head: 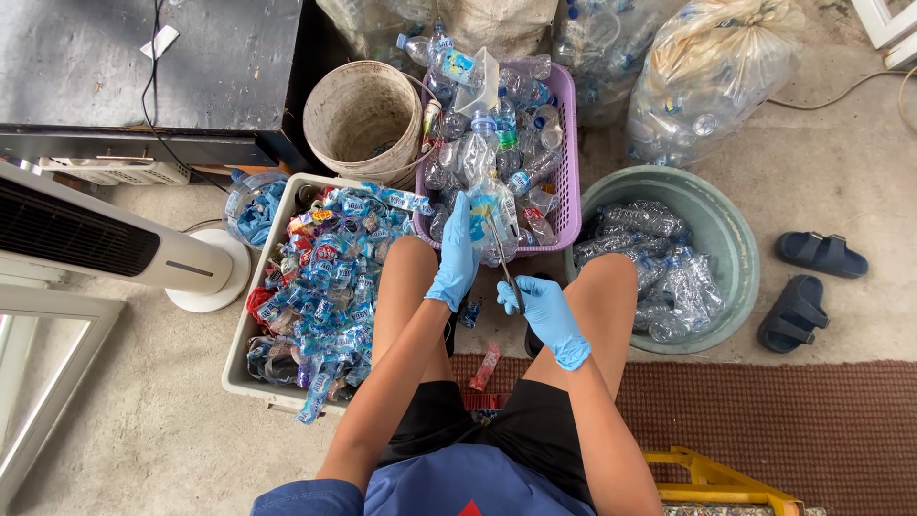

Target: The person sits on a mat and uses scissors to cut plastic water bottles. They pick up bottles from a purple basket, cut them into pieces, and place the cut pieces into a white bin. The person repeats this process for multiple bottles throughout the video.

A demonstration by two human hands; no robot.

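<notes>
I sit with bare knees apart, both hands in blue gloves. My left hand (456,254) grips a clear plastic bottle (494,222) with a blue label, held over the near edge of the purple basket (566,143). My right hand (542,308) holds a thin blade or cutter (506,263) whose tip rests against the bottle's label. The basket is full of clear empty bottles. To my left a white crate (250,330) is heaped with torn blue and red labels.
A green tub (734,250) of stripped bottles stands on the right, dark sandals (807,282) beyond it. A dirty white bucket (363,117), clear sacks of bottles (712,72), a white fan (105,239), a black cabinet (124,67) and a brown mat (764,420) surround me.
</notes>
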